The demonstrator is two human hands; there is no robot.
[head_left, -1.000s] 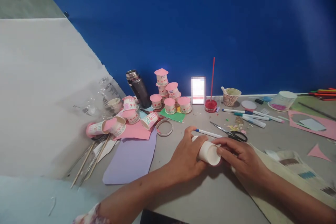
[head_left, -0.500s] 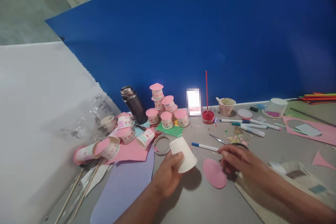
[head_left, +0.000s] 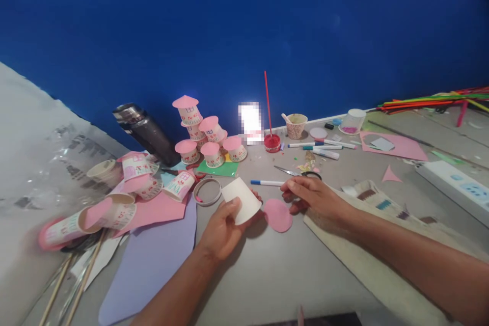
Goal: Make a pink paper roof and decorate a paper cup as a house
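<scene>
My left hand (head_left: 225,224) is wrapped round a plain white paper cup (head_left: 241,201), tilted above the table, thumb on its side. My right hand (head_left: 309,198) hovers low with fingers bent and apart, and nothing shows between them. Its fingertips are beside a pink paper circle (head_left: 278,215) and the end of a blue-capped marker (head_left: 266,183); whether they touch either is unclear. Behind that hand lie scissors (head_left: 288,170), partly hidden. A tape roll (head_left: 207,192) sits left of the cup. Decorated paper cups with pink paper tops (head_left: 211,155) stand stacked farther back.
A dark flask (head_left: 147,132) leans by the blue wall. A red pot (head_left: 272,144) holds a red stick, near a patterned cup (head_left: 296,126). More decorated cups and purple paper (head_left: 153,265) lie left. Cloth (head_left: 344,244) and a white power strip (head_left: 454,188) are at right.
My view has shifted right and down, so the tabletop items appear farther left and higher. The white cup stays in my left hand. My right hand keeps its place by the pink circle.
</scene>
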